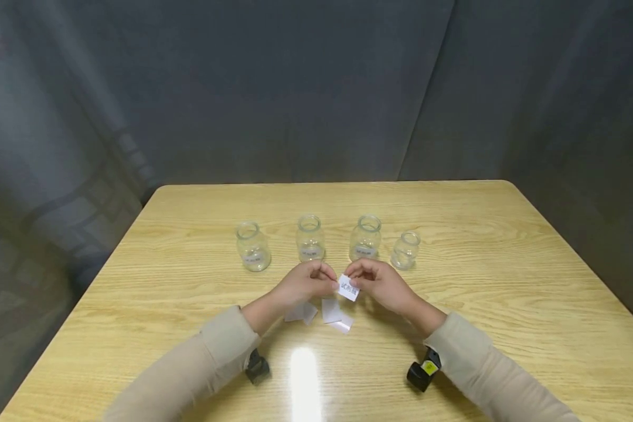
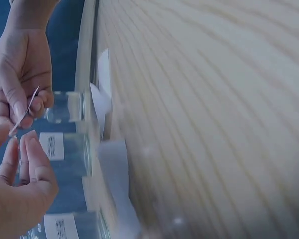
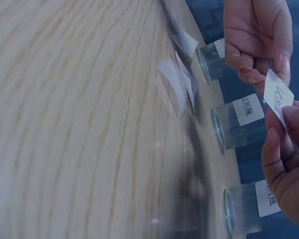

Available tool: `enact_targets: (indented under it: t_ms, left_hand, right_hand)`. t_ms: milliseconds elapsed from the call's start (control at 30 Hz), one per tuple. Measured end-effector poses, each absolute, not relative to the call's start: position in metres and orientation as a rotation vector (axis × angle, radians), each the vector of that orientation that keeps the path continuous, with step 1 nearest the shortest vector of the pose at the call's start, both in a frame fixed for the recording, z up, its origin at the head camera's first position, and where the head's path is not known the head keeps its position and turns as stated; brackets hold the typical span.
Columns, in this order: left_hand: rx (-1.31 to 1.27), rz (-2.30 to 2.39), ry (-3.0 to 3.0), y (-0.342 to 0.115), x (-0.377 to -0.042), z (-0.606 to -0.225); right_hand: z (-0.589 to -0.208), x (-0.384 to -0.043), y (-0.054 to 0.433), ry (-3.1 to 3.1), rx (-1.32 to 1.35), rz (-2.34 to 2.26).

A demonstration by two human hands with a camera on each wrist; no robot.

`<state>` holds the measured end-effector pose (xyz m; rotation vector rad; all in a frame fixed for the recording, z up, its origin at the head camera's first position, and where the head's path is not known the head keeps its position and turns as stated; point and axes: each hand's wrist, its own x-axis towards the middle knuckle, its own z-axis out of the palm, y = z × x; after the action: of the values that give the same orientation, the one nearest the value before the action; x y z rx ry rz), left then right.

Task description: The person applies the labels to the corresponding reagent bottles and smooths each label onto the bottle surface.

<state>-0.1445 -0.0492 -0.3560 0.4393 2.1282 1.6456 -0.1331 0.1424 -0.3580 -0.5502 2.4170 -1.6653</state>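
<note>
Over the table, a small white label with printed dark characters is stretched between both hands. My left hand pinches its left edge between thumb and fingertips. On the opposite edge, my right hand grips it, the thumb lying across the printed face in the right wrist view. Just behind the hands stand three glass jars: a left jar, a middle jar and a right jar, each with a white label low on its front. A smaller glass jar at the far right shows no label.
Several white paper pieces lie on the wooden table below the hands, some with curled edges. Black wrist cameras hang under both sleeves. A grey curtain encloses the back and sides.
</note>
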Motion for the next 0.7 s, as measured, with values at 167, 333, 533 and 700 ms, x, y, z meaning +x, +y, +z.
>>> enact_targets:
  t_ms: [167,333,533,700]
  left_hand:
    - [0.470,1.630,2.169,-0.034,-0.143,-0.357]
    - [0.407,1.648,2.182,-0.018,-0.146,-0.360]
    - [0.339,1.722,2.136,0.004,-0.151,-0.364]
    - [0.314,1.720,2.193,0.026,-0.152,-0.364]
  right_hand:
    - [-0.359,-0.131,0.150,2.435,-0.542,-1.683]
    - [-0.361,-0.133,0.160,2.450,-0.453,-1.722]
    - [-0.365,-0.134,0.177,2.423,-0.245,-1.756]
    - [-0.366,-0.133,0.192,2.390,-0.077,-1.826]
